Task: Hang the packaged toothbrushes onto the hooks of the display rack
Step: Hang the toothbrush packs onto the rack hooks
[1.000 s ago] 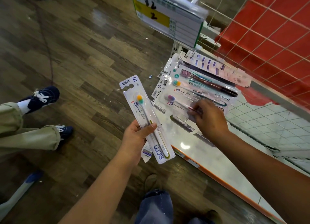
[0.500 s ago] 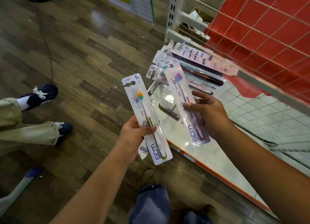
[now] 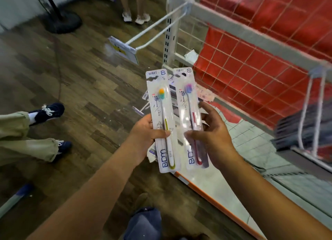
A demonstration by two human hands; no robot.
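Hanging not yet begun — one packaged toothbrush (image 3: 164, 121) is gripped upright in the left hand (image 3: 147, 133), a second pack (image 3: 191, 117) is pinched in the right hand (image 3: 210, 132). Both are held well below the bare hook (image 3: 158, 30); more packs (image 3: 203, 94) remain on the shelf behind.

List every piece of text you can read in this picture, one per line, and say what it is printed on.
"BDM": bottom of the white toothbrush pack with the orange-and-green brush head, in the left hand.
"BD": partly hidden, bottom of the white toothbrush pack with the purple brush head, in the right hand.
Chinese characters on both packs: too blurred to read with certainty.
Yellow-and-white price tag on the white wire hook: blurred, unreadable.
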